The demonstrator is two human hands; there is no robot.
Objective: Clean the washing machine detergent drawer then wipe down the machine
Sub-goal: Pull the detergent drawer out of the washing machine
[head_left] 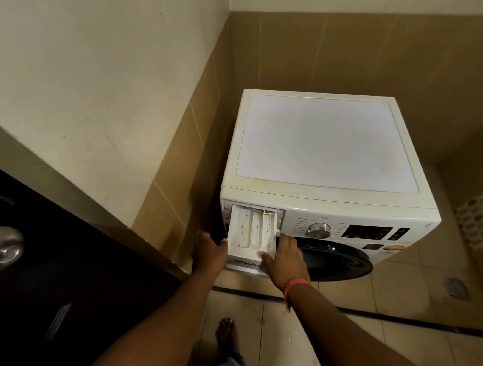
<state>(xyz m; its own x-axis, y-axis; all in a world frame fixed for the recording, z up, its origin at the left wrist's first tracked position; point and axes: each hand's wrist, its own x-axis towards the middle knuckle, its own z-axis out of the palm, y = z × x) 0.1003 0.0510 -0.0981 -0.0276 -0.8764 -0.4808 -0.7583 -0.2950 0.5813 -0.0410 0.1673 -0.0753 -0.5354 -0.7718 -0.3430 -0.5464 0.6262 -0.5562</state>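
The detergent drawer [252, 235] is pulled well out of the top-left corner of the front-loading washing machine [321, 165], and both hands hold it at its front end. The left hand [208, 256] wraps the drawer's left wall, thumb hooked over the rim. The right hand [285, 258] clasps the right wall, thumb lying inside the nearest compartment and fingers reaching up along the outside.

From here the likely trouble is the release. If the drawer is tugged straight out without its catch being pressed, it could jam or crack; I cannot tell from this view where the catch sits or whether a finger is on it. If it comes free suddenly, any leftover water could slop onto the tiled floor [351, 347] by the bare foot [226, 336] below the forearms, making it slippery.

The drawer has 3 long compartments running away from the hands. All 3 look empty of detergent, but their white walls carry brown and dark streaks, heaviest in the left and middle ones. The far end of the drawer is inside its slot, beyond the hands. To the right of the right hand lie the dark round door [335, 258] and, above it, the control dial [320, 230].
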